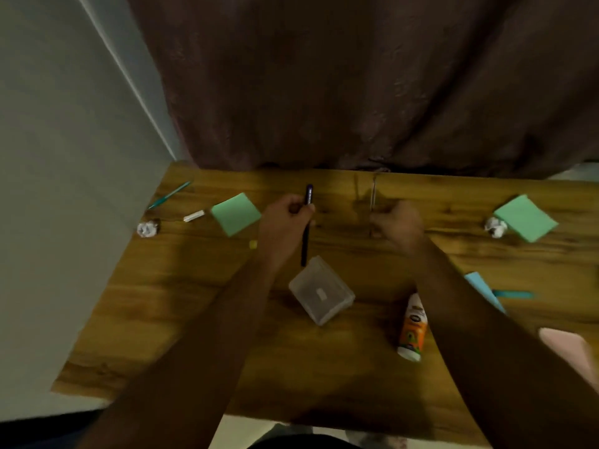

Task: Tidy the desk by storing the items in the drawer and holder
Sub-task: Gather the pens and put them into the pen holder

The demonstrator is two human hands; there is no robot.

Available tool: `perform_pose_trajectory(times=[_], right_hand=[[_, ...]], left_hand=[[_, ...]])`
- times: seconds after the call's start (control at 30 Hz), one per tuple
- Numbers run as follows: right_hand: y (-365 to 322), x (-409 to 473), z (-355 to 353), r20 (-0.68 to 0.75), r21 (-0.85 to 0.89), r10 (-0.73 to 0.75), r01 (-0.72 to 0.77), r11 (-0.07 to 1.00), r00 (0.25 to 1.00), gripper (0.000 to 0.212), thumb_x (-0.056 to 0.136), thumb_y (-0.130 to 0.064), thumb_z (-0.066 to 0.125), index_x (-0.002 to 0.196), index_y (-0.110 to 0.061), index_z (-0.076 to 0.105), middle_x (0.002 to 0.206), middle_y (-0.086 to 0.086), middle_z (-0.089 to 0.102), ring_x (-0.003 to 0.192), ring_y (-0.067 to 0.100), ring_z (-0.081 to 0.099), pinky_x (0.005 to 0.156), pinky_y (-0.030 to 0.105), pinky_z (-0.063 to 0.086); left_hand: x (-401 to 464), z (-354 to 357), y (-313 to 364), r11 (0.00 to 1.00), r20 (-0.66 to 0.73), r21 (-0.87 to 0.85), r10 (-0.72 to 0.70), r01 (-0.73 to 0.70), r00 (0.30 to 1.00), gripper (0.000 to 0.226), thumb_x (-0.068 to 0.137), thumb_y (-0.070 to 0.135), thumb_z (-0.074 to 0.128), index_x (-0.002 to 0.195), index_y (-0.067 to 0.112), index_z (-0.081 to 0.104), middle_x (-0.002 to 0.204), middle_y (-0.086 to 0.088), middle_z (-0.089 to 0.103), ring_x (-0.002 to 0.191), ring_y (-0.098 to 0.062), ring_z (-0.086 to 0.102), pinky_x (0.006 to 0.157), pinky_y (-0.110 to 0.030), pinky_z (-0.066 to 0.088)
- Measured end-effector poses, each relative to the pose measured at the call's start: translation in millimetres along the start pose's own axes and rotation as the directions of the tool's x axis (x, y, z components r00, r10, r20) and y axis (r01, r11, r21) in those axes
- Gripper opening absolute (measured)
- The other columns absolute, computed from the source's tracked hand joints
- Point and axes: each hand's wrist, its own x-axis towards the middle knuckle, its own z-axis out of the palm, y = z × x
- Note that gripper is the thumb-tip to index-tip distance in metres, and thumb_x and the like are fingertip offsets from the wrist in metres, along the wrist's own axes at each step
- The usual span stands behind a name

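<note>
My left hand [287,218] grips a long dark pen [306,228] upright above the wooden desk [181,312]. My right hand [397,223] pinches a thin clear pen [372,196], which is blurred. A clear plastic box [321,291] lies near the desk's middle, just below the dark pen's tip. An orange and white tube [412,328] lies to the box's right. Green sticky note pads sit at the left [235,213] and the right [525,217]. No drawer or holder shows.
A teal pen [168,195], a small white stick [193,216] and a crumpled paper ball [147,229] lie at the far left. Another paper ball [495,226], a blue note [483,286] and a teal pen [513,293] lie at the right. A dark curtain [356,85] hangs behind.
</note>
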Motion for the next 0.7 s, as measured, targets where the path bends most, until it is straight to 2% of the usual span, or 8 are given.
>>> perform_pose_trajectory(times=[0.13,0.2,0.27,0.3,0.4,0.47,0.57,0.7], right_hand=[[34,-32,-74,-0.210,-0.003,-0.032,0.032,0.999,0.977,0.006,0.079,-0.020,0.067,0.074,-0.017,0.065,0.063,0.001,0.070,0.062,0.016,0.068,0.065,0.032,0.057],[57,-49,-113,-0.300,-0.052,-0.055,0.041,0.998,0.952,0.006,0.078,-0.021,0.069,0.079,-0.016,0.065,0.067,-0.001,0.067,0.063,0.012,0.063,0.061,0.024,0.050],[82,-70,-156,-0.360,-0.099,-0.043,0.008,0.995,0.932,0.010,0.078,-0.025,0.069,0.082,-0.016,0.066,0.072,-0.002,0.064,0.066,0.013,0.059,0.060,0.023,0.045],[91,-79,-172,-0.376,-0.091,-0.030,-0.005,0.996,0.926,0.012,0.077,-0.027,0.068,0.081,-0.015,0.067,0.072,-0.001,0.066,0.067,0.016,0.062,0.063,0.026,0.048],[128,-106,-232,-0.419,-0.049,-0.005,-0.017,0.999,0.908,0.006,0.071,-0.023,0.065,0.070,-0.018,0.063,0.072,0.003,0.072,0.073,0.025,0.071,0.068,0.045,0.059],[150,-120,-265,-0.452,-0.095,-0.025,-0.020,0.995,0.892,0.008,0.072,-0.023,0.065,0.066,-0.022,0.060,0.074,0.004,0.072,0.075,0.026,0.071,0.070,0.046,0.059],[177,-141,-306,-0.515,-0.116,-0.039,-0.024,0.993,0.856,0.009,0.075,-0.022,0.066,0.069,-0.020,0.060,0.072,0.000,0.069,0.072,0.021,0.067,0.067,0.034,0.055],[212,-158,-349,-0.565,-0.134,-0.006,-0.085,0.987,0.825,0.007,0.078,-0.019,0.065,0.076,-0.019,0.059,0.073,-0.001,0.064,0.070,0.018,0.060,0.054,0.024,0.040]], left_hand=[[-7,79,49,0.993,0.132,-0.097,0.074,-0.062,0.988,0.007,0.089,0.028,0.065,0.095,0.025,0.062,0.097,-0.001,0.070,0.090,-0.017,0.069,0.079,-0.045,0.059],[-20,127,72,0.985,0.207,-0.160,0.094,-0.061,0.974,0.009,0.089,0.025,0.066,0.096,0.022,0.063,0.101,-0.003,0.069,0.093,-0.017,0.068,0.077,-0.043,0.060],[-40,177,94,0.973,0.269,-0.221,0.124,-0.064,0.955,0.011,0.088,0.020,0.067,0.098,0.017,0.063,0.102,-0.005,0.069,0.091,-0.017,0.069,0.075,-0.037,0.061],[-49,197,101,0.969,0.290,-0.238,0.134,-0.064,0.948,0.012,0.089,0.018,0.067,0.099,0.015,0.063,0.101,-0.006,0.069,0.089,-0.015,0.069,0.072,-0.034,0.060],[-83,266,122,0.960,0.391,-0.268,0.186,-0.082,0.901,0.011,0.090,0.016,0.065,0.100,0.014,0.061,0.100,-0.006,0.069,0.086,-0.016,0.069,0.067,-0.031,0.059],[-102,304,131,0.954,0.428,-0.285,0.212,-0.092,0.878,0.012,0.089,0.016,0.067,0.099,0.016,0.060,0.103,-0.008,0.068,0.088,-0.019,0.068,0.066,-0.031,0.058],[-127,355,145,0.948,0.433,-0.286,0.257,-0.139,0.864,0.014,0.086,0.017,0.070,0.091,0.025,0.060,0.099,-0.001,0.068,0.091,-0.020,0.068,0.067,-0.032,0.057],[-149,409,157,0.944,0.449,-0.245,0.313,-0.222,0.837,0.016,0.082,0.024,0.073,0.091,0.029,0.060,0.099,0.000,0.071,0.092,-0.018,0.070,0.082,-0.042,0.058]])
